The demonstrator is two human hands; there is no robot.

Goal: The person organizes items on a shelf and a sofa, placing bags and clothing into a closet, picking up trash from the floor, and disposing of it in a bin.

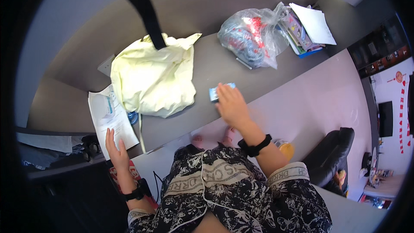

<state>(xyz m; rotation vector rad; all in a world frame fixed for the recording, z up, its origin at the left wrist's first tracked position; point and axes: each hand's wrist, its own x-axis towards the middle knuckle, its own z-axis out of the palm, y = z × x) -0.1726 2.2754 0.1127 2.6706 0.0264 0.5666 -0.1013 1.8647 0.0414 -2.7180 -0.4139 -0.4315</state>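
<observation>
My right hand [233,106] lies palm-down over a small light-blue and white packet [213,94] on the grey desk [207,71]. Its fingers stretch across the packet and hide most of it, so a grip cannot be made out. On the left, my left hand [115,150] is raised with fingers apart and holds nothing. It is nearest the printed paper sheets [121,132], on which a clear plastic box [106,106] rests. A pale yellow fabric bag [155,77] sits between the papers and the packet, with a cord hanging over the desk's front edge.
Toward the back right are a clear plastic bag [249,38] with dark contents and a stack of books and papers [307,32]. A black strap [148,19] hangs above the yellow bag. Beyond the desk stands a black leather sofa [333,155]. Clothes [55,145] fill a shelf at left.
</observation>
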